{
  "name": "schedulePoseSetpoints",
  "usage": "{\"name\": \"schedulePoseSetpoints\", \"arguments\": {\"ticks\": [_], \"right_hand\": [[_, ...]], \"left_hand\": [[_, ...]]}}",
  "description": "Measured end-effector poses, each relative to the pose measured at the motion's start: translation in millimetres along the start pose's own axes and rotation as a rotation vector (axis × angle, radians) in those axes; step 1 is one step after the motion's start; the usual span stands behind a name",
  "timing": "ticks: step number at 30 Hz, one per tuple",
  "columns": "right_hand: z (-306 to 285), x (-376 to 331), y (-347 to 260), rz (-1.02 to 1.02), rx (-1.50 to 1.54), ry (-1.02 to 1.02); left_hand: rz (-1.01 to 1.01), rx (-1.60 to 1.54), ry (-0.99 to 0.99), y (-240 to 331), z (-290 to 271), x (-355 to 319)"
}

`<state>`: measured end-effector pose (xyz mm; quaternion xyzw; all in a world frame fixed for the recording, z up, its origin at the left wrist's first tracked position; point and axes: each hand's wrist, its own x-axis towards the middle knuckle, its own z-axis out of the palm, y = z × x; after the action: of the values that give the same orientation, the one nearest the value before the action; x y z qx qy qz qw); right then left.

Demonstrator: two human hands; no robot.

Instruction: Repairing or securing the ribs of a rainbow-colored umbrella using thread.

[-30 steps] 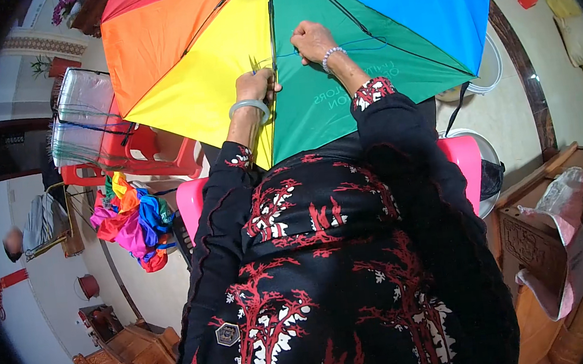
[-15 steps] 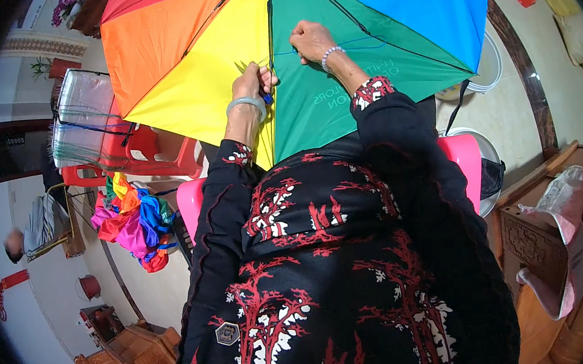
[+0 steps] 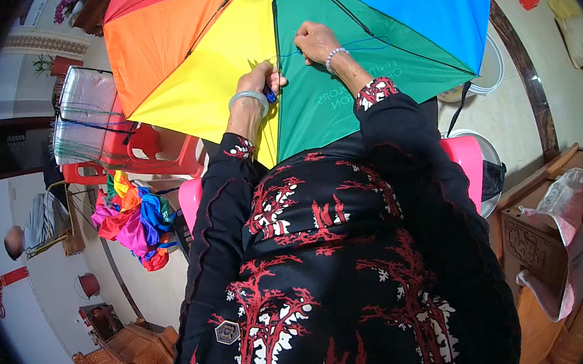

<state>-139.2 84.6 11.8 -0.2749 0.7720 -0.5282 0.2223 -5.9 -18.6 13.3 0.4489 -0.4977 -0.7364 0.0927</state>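
Note:
An opened rainbow umbrella spreads before me, its dark rib running along the yellow and green panels' seam. My left hand is closed beside that rib, over the yellow panel. In it sits a small blue-handled tool, apparently thread snips, mostly covered by the fingers. My right hand is closed in a pinch above the green panel, a little right of the rib. Blue thread stretches from the rib to this hand and trails over the green cloth beyond it. Whether the pinch also holds a needle is hidden.
Left of me, a red plastic stool stands by a plastic-wrapped bundle. A heap of colourful folded cloth lies below them. Pink seat edges flank me. Wooden furniture with a cloth is at right; another person sits far left.
The umbrella and both hands have shifted slightly right in the picture. My left hand has turned a little, and the tool's pointed tips show less. The right hand still grips the thread.

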Motion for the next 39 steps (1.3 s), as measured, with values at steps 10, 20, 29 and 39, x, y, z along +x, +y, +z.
{"name": "schedulePoseSetpoints", "arguments": {"ticks": [10,20,29,39], "right_hand": [[-1,-1,0,-0.005,-0.005,0.006],[0,-1,0,-0.005,0.008,-0.002],[0,-4,0,-0.023,0.045,0.000],[8,-3,-22,-0.259,-0.079,-0.002]], "left_hand": [[-0.013,0.134,0.191,10,16,-3],[0.118,0.230,0.258,6,21,-8],[0.263,-0.021,0.308,-4,19,-10],[0.221,-0.199,0.277,-7,15,-8]]}}
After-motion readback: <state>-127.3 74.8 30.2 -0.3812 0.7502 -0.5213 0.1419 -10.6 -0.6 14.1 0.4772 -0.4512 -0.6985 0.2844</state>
